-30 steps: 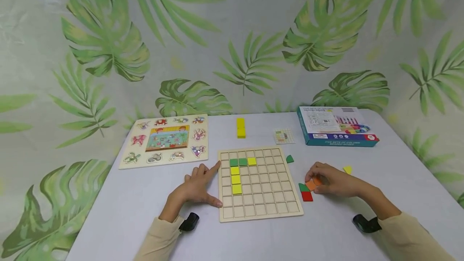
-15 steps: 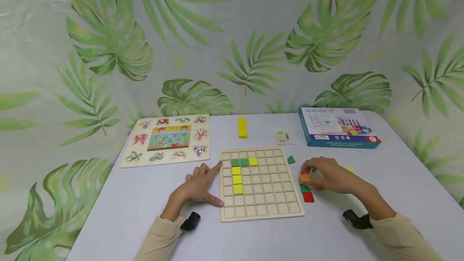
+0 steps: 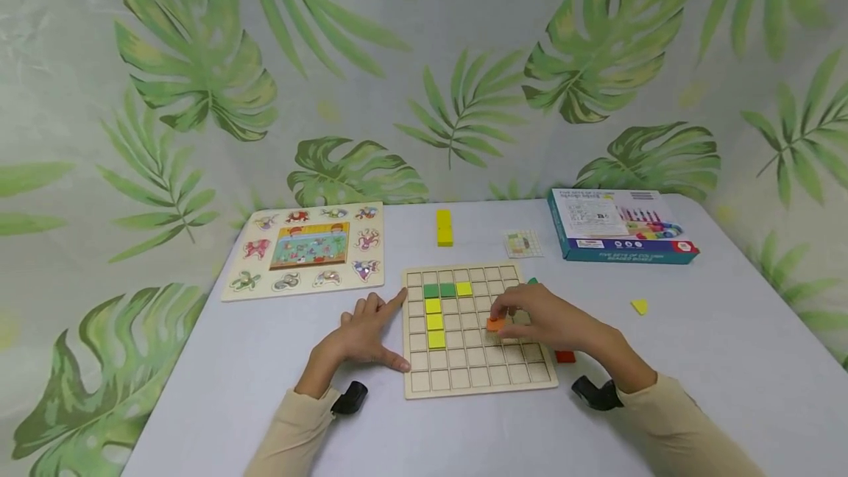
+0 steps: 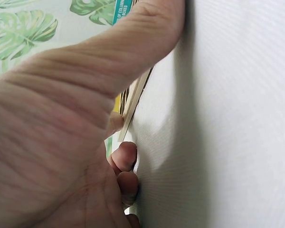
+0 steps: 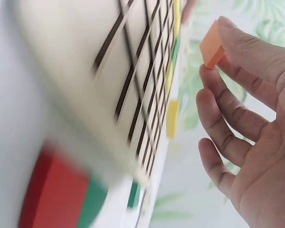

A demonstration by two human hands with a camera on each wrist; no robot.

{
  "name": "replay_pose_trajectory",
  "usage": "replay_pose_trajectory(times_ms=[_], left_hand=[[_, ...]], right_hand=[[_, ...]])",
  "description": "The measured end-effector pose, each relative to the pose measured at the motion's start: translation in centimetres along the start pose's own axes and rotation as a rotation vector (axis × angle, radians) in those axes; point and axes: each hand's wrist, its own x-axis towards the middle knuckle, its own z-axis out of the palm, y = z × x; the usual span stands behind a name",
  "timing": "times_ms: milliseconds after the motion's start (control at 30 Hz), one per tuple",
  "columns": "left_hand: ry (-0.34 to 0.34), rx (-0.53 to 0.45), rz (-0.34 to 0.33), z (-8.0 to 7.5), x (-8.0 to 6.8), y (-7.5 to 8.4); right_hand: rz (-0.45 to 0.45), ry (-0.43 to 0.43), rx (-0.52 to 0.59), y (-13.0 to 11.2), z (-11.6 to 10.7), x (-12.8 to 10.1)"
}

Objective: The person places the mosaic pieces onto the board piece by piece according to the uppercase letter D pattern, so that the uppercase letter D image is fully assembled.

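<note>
The right hand pinches a small orange block between thumb and fingertips and holds it just above the right half of the grid board. From the right wrist, that orange block shows as a flat square tile with a clean edge, clear of the wood, the other fingers loosely spread below it. The board is pale wood scored into square cells; two green tiles sit side by side in its second row, a yellow tile right of them, and three more yellow tiles run down in a column beneath. The left hand lies flat on the table with relaxed fingers, gripping nothing, index finger and thumb touching the board's left edge. A red tile peeks out by the right wrist; a yellow piece lies well apart to the right. At the back stand a teal box, its printing too small to read, a small pattern card, a yellow bar and an animal peg puzzle.
</note>
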Motion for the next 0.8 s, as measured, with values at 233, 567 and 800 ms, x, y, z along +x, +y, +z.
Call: replay_pose_trajectory(times_ms=[233, 567, 800], left_hand=[[-0.001, 0.004, -0.01, 0.0, 0.1, 0.0], [-0.008, -0.015, 0.006, 0.0, -0.1, 0.1], [-0.01, 0.0, 0.014, -0.2, -0.2, 0.1]], right_hand=[[-0.12, -0.005, -0.079, -2.7, 2.2, 2.3], [-0.165, -0.062, -0.294, -6.2, 5.5, 3.7], [-0.178, -0.051, -0.398, -6.6, 6.3, 4.0]])
